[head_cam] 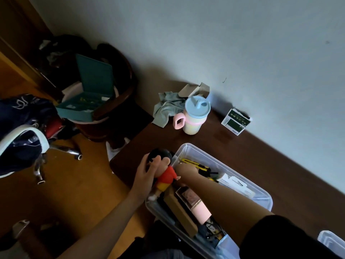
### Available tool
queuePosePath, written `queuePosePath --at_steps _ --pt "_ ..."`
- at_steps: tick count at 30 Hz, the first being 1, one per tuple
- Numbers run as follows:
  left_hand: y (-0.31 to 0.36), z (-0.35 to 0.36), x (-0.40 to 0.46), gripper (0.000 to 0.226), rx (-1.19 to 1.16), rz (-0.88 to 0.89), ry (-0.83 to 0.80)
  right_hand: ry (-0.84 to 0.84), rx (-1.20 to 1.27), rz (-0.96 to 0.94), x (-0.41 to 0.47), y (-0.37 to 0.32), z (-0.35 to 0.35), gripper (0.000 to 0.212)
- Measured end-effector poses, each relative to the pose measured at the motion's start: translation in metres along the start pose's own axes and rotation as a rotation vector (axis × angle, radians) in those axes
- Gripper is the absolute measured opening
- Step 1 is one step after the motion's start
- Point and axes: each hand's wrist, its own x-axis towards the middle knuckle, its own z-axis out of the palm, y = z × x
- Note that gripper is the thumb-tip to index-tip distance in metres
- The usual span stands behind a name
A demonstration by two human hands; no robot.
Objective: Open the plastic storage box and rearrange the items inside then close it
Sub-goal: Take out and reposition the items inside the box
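A clear plastic storage box [261,195] stands open on the dark wooden table, filled with several items: a yellow tool [194,163], white packets [237,184], a pink cylinder [201,210] and a brown cardboard box [181,208]. My left hand [147,171] grips the black-haired head of a toy figure [166,176] in a red shirt and yellow shorts, held tilted over the box's left end. My right hand [184,172] reaches down into the box behind the figure; its fingers are hidden or blurred.
A pastel cup with a blue lid and pink handle [194,116] stands behind the box beside a crumpled grey cloth [166,109] and an open carton [197,90]. A green-and-white packet [236,120] leans at the wall. The corner of a clear lid [332,242] shows at the lower right. Chairs [28,131] stand to the left.
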Motion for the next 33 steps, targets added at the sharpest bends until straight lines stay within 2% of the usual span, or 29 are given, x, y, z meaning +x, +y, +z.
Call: queuePosePath --at_steps 3,8,11,17,19,22,25,29,33 --pt "-0.001 0.002 0.001 0.083 0.002 -0.015 -0.015 0.075 -0.043 0.050 0.001 -0.002 0.012 0.043" --pt "-0.002 0.006 0.003 0.072 -0.029 -0.028 -0.017 0.155 -0.047 0.006 0.006 -0.005 0.026 0.044" --pt "-0.002 0.007 0.004 0.081 -0.027 -0.034 -0.015 0.140 -0.050 -0.020 0.005 -0.002 0.033 0.036" --pt "-0.001 0.006 0.004 0.090 -0.006 -0.007 -0.014 0.128 -0.120 -0.093 -0.006 0.011 0.020 0.044" --pt "-0.001 0.004 0.004 0.090 0.011 -0.003 -0.015 0.143 -0.067 -0.155 -0.015 0.019 0.010 0.039" --pt "0.004 0.004 0.006 0.081 0.039 0.035 -0.028 0.189 0.019 -0.225 -0.040 0.031 -0.010 0.036" --pt "0.012 0.012 0.008 0.057 0.076 0.093 -0.078 0.217 0.169 -0.216 -0.068 0.043 -0.027 0.034" --pt "0.018 0.029 0.010 0.060 0.344 0.180 -0.271 0.261 0.406 -0.109 -0.113 0.069 -0.028 0.023" --pt "0.013 0.050 0.016 0.066 0.784 0.540 -0.346 0.331 0.495 0.040 -0.154 0.096 -0.005 0.018"
